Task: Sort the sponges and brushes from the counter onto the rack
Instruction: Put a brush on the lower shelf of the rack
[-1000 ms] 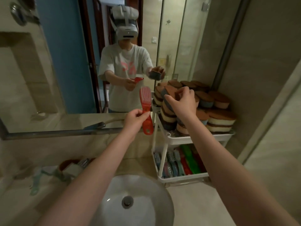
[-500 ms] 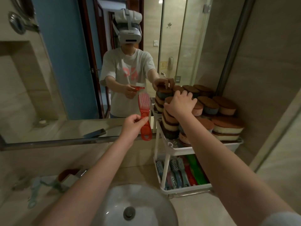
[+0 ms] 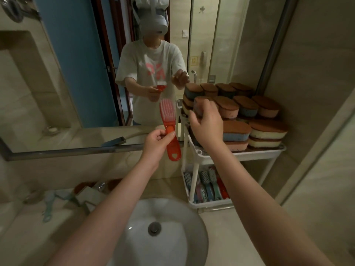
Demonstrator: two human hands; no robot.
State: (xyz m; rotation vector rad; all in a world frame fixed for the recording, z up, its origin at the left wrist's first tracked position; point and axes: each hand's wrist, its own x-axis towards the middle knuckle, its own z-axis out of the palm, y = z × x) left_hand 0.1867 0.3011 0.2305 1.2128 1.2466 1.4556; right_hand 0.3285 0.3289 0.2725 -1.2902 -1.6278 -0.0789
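Observation:
My left hand [image 3: 157, 144] grips a red brush [image 3: 169, 120] by its handle and holds it upright, bristle head up, in front of the mirror. My right hand [image 3: 207, 127] hovers at the top of the left sponge stack on the white rack [image 3: 259, 151], fingers spread around the topmost brown-topped sponge [image 3: 198, 104]. In the mirror that hand looks open and lifted off the sponge. Several brown-topped sponges [image 3: 247, 106] fill the upper tier. Several brushes [image 3: 207, 186] lie in the lower tier.
A white sink [image 3: 163, 233] lies directly below my arms. On the counter to the left sit a teal brush [image 3: 48, 208] and some sponges [image 3: 84, 192]. The mirror [image 3: 57, 93] runs behind the counter, and a tiled wall [image 3: 317, 93] stands close behind the rack.
My right hand set its sponge on top of the left stack and has spread its fingers. The red brush has stayed upright in my left hand.

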